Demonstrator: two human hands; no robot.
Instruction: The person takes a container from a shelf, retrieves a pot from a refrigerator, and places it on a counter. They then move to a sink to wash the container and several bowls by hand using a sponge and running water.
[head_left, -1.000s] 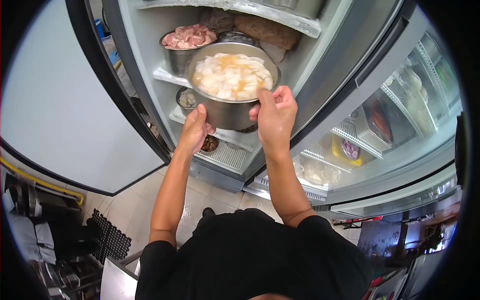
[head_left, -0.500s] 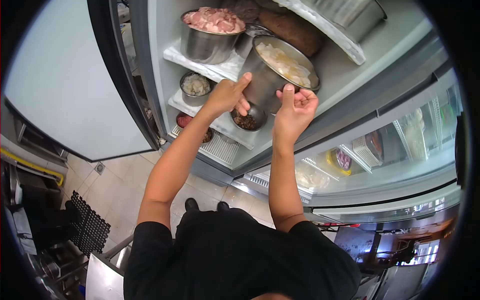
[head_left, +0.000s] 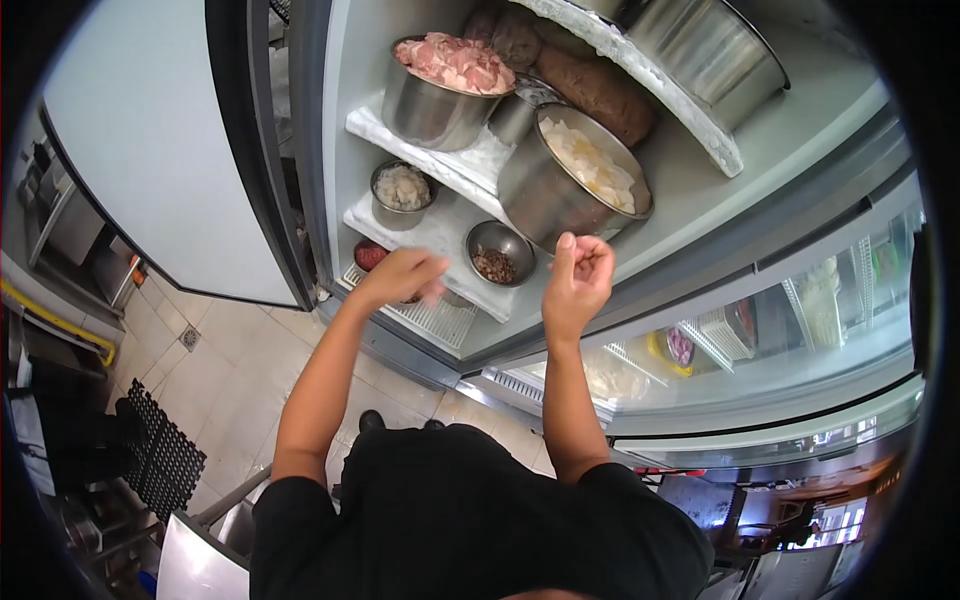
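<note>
A large steel pot (head_left: 535, 200) of pale sliced food in yellowish liquid (head_left: 590, 165) stands tilted in view on the fridge's middle shelf. Just below its near side is my right hand (head_left: 580, 285), thumb raised and fingers loosely curled, holding nothing. My left hand (head_left: 400, 277) is in front of the lower shelf, smeared by motion, its fingers stretched out with nothing in them. Between the hands, a steel bowl of brown chopped food (head_left: 497, 255) sits on the lower shelf. A small steel pot of whitish pieces (head_left: 403, 190) stands further left.
A steel pot heaped with pink raw meat (head_left: 440, 95) is at the back left, beside large brown wrapped lumps (head_left: 595, 90). Another steel pot (head_left: 710, 60) occupies the frosty upper shelf (head_left: 640, 70). The fridge door (head_left: 160, 140) hangs open at left; a glass-fronted cooler (head_left: 760, 350) stands right.
My right hand has let go of the large pot's rim and dropped below it. My left hand has moved away from the pot, down and left. The view has shifted slightly.
</note>
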